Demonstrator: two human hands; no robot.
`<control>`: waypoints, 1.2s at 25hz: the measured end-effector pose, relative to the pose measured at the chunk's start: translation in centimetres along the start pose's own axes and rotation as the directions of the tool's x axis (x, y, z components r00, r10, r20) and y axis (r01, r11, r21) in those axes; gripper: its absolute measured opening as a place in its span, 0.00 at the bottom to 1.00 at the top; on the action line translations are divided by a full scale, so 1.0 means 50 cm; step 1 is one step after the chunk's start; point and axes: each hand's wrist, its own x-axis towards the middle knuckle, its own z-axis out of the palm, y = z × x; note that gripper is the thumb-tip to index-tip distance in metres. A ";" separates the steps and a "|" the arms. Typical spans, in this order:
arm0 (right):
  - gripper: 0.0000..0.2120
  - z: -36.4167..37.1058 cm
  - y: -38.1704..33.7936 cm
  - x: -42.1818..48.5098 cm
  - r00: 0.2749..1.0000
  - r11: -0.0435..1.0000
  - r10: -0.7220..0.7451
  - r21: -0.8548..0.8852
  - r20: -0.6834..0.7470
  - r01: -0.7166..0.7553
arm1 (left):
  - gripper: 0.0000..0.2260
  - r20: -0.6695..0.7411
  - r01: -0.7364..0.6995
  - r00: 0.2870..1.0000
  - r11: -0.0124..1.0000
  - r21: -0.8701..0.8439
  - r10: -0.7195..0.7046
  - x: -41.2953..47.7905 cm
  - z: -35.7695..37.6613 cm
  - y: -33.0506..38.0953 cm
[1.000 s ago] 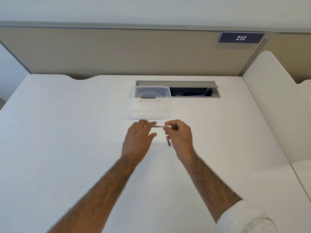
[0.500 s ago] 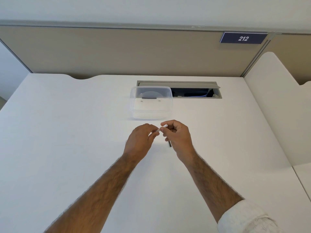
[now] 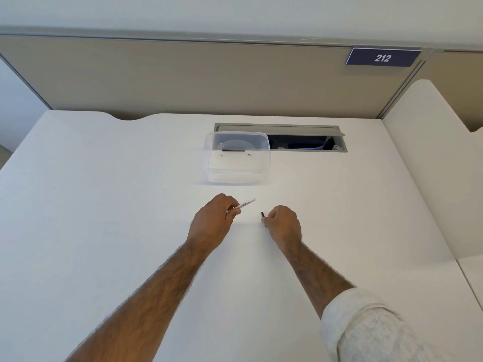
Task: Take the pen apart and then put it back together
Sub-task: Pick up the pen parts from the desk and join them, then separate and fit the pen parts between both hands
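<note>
My left hand (image 3: 213,222) is closed around a thin white pen body (image 3: 245,204) with black print. Its free end points up and to the right, above the white desk (image 3: 104,205). My right hand (image 3: 282,223) rests on the desk a short way to the right, fingers curled around a small black cap (image 3: 262,215). The cap's upper end sticks out beside the thumb. The two hands are apart, with a gap of bare desk between them. The pen's tip is hidden inside my left fist.
A clear plastic box (image 3: 236,159) stands just beyond the hands. Behind it an open cable hatch (image 3: 300,141) is set into the desk. A beige partition with a "212" plate (image 3: 383,58) closes the back, and a white divider (image 3: 428,163) stands at the right.
The hands were together on the pen. They have since separated: the left hand keeps the white body, and the right hand has dropped to the black cap lying on the desk.
</note>
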 end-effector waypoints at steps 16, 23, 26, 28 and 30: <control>0.04 -0.011 0.006 0.011 0.998 0.919 -0.035 0.391 -0.044 0.049 | 0.04 0.034 0.012 0.999 0.999 -0.031 -0.011 -0.001 -0.004 -0.021; 0.05 -0.124 -0.020 -0.028 0.969 0.647 -0.233 0.756 0.076 0.096 | 0.04 0.033 -0.026 0.999 0.999 -0.033 0.027 0.001 0.002 -0.026; 0.05 -0.128 -0.026 -0.033 0.966 0.657 -0.241 0.748 0.094 0.091 | 0.04 0.026 -0.044 0.999 0.998 -0.036 0.045 0.002 0.002 -0.021; 0.05 -0.128 -0.029 -0.035 0.964 0.668 -0.248 0.738 0.101 0.095 | 0.03 0.021 -0.062 0.998 0.998 -0.034 0.063 0.003 0.002 -0.021; 0.04 -0.126 -0.031 -0.037 0.960 0.681 -0.259 0.725 0.109 0.102 | 0.03 0.015 -0.074 0.997 0.997 -0.033 0.074 0.004 0.001 -0.019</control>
